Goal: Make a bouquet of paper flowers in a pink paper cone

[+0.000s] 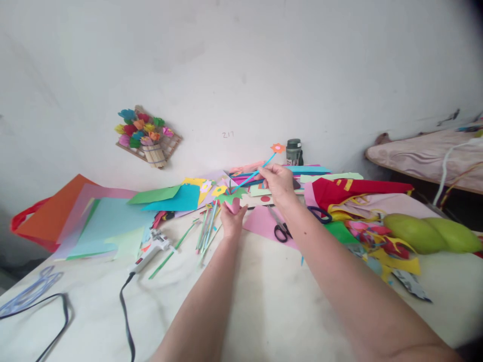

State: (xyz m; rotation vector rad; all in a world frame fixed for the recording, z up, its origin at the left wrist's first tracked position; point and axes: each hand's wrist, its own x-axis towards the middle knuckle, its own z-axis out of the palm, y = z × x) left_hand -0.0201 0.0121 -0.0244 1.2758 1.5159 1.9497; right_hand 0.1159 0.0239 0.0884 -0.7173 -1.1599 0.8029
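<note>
1. Pinched in the left hand (pixel 231 223), fingers closed round its base: a small pink rolled-paper flower cup (pixel 234 205) topped by a green star-shaped paper collar (pixel 231 196), raised just above the white tabletop (pixel 264 301), in front of the heap of coloured paper.
2. Nipped between thumb and fingers of the right hand (pixel 279 182): a thin blue paper stick (pixel 247 179), slanting from the collar up to a small orange paper flower (pixel 278 148) at its far tip.
3. Probably next to weightless, cup and stick alike. Soft, easily creased or crushed, likely weakest at the joints.
4. Best held lightly. Cup by its base, below the collar, never across the open petals. Stick close to the cup end for control, well clear of the orange flower, since likely to bow if gripped far out.
5. Nearby on the tabletop: a white hot-glue gun (pixel 153 246) left of the hands, black-handled scissors (pixel 281 231) under the right forearm, loose coloured paper sticks (pixel 207 226) just beside the left hand.
</note>
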